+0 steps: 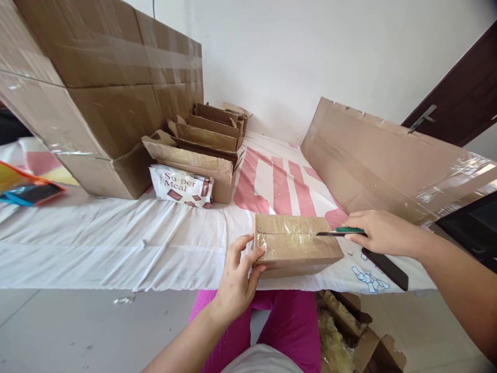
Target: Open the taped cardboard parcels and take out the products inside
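Note:
A small taped cardboard box [298, 248] lies near the front edge of the cloth-covered table. My left hand [243, 267] grips its left end, fingers on the top edge and side. In my right hand [375, 233] is a green-handled utility knife [349, 230]. Its dark blade points left and lies over the tape seam near the right end of the box top; whether it has gone through the tape I cannot tell. Under my right hand, a dark phone [386, 268] rests on the cloth.
At left rises a stack of large taped boxes [104, 119]. Beside it stands a row of small opened boxes [202, 160], with a "Su-per Meal" packet [181, 187] leaning in front. A large cardboard box [388, 155] stands at right. Torn cardboard [349, 321] lies on the floor below.

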The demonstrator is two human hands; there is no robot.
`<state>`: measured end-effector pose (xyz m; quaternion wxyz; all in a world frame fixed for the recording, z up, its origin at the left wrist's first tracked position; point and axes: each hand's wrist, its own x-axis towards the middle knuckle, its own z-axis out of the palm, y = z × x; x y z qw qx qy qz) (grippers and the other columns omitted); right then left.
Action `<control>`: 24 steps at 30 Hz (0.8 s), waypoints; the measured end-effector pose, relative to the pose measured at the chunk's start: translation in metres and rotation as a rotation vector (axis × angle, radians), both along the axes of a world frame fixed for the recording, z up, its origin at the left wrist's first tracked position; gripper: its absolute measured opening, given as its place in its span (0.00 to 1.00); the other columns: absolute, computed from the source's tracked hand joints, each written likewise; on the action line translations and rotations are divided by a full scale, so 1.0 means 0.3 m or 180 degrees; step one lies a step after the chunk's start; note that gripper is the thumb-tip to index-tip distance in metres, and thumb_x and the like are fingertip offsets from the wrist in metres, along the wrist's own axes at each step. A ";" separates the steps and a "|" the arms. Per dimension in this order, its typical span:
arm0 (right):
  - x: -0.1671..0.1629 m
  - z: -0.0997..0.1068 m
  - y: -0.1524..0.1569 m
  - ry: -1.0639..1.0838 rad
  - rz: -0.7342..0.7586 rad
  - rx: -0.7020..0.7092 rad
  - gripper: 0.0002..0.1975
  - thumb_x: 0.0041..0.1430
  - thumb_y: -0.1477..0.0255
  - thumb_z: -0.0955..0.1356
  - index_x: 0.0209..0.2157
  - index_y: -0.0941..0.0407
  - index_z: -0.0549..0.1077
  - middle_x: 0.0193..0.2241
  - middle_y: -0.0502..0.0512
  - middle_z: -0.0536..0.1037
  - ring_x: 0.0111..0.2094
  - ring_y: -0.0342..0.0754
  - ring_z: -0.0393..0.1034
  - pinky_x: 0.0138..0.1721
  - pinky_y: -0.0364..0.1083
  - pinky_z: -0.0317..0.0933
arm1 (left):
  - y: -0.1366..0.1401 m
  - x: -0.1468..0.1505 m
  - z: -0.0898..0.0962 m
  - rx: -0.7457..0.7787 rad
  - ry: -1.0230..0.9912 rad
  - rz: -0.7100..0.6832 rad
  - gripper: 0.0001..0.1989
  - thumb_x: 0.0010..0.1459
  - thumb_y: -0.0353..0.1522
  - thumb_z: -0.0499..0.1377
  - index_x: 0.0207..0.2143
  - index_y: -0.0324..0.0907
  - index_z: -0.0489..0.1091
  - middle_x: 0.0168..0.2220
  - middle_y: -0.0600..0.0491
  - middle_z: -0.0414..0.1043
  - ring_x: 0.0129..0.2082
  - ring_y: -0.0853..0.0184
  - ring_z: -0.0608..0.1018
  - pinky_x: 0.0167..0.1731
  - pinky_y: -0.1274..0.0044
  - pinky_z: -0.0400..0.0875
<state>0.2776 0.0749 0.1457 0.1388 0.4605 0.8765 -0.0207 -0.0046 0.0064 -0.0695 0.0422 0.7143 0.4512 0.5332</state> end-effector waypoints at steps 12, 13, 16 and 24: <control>-0.068 -0.160 -0.021 0.1063 -0.0343 -0.0523 0.28 0.49 0.62 0.74 0.52 0.55 0.72 0.52 0.58 0.73 0.52 0.55 0.68 0.53 0.52 0.61 | 0.018 -0.010 0.059 0.0242 0.0224 -0.0383 0.16 0.61 0.22 0.53 0.51 0.41 0.60 0.58 0.40 0.62 0.64 0.56 0.61 0.58 0.60 0.63; -0.082 -0.177 -0.027 0.1076 -0.0393 -0.0494 0.31 0.46 0.63 0.75 0.53 0.54 0.70 0.54 0.58 0.71 0.53 0.55 0.67 0.55 0.52 0.60 | 0.019 -0.012 0.060 0.0263 0.0209 -0.0419 0.17 0.61 0.22 0.53 0.52 0.41 0.60 0.57 0.40 0.63 0.63 0.56 0.62 0.58 0.60 0.63; -0.112 -0.202 -0.039 0.1089 -0.0563 -0.0372 0.32 0.43 0.69 0.76 0.52 0.55 0.70 0.52 0.57 0.70 0.52 0.53 0.67 0.53 0.50 0.61 | 0.020 -0.019 0.064 0.0277 0.0278 -0.0420 0.20 0.61 0.22 0.53 0.55 0.40 0.57 0.56 0.39 0.64 0.61 0.56 0.64 0.56 0.61 0.64; -0.134 -0.195 -0.045 0.0764 -0.0629 0.0314 0.27 0.34 0.68 0.79 0.36 0.54 0.66 0.39 0.52 0.72 0.40 0.51 0.69 0.37 0.47 0.63 | 0.038 -0.038 0.095 0.0154 0.0651 -0.0353 0.27 0.60 0.26 0.54 0.61 0.39 0.51 0.54 0.38 0.65 0.58 0.53 0.66 0.52 0.60 0.64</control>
